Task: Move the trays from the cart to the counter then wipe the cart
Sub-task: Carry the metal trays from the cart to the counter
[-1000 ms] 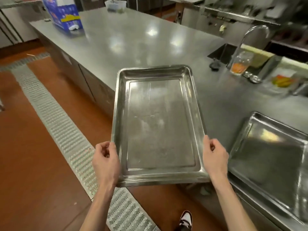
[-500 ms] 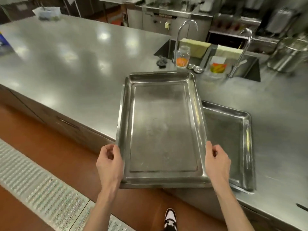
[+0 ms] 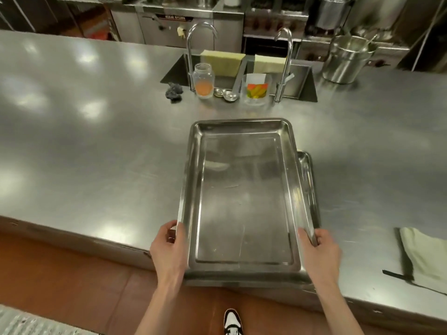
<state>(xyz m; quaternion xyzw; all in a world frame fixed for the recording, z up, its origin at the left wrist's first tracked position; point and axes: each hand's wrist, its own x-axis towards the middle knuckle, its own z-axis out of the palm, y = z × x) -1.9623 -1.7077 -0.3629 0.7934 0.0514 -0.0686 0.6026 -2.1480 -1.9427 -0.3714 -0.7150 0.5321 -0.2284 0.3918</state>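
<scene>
While both hands grip its long sides near the closer corners, the steel tray [image 3: 242,197] sits at lower centre of the frame, over the counter [image 3: 96,153] edge. The left hand [image 3: 169,247] curls its fingers round the left rim, thumb on top; the right hand [image 3: 319,252] wraps the right rim the same way. A second tray [image 3: 309,180] lies beneath the held one, showing only as a strip of rim along its right side (whether the two touch cannot be told). At upper centre a sink [image 3: 302,88] is sunk into the counter, with two curved faucets [image 3: 202,47] rising beside it. Just in front of the sink stand a glass jar [image 3: 204,79] with orange liquid, two small metal cups [image 3: 225,94] and a clear container [image 3: 257,89] of coloured pieces; a dark scrubber [image 3: 173,91] lies to their left. A large steel pot [image 3: 348,59] stands at upper right, and a pale green cloth [image 3: 425,257] lies at the right edge. A shoe [image 3: 232,321] shows on the red floor [image 3: 72,274] at the bottom.
</scene>
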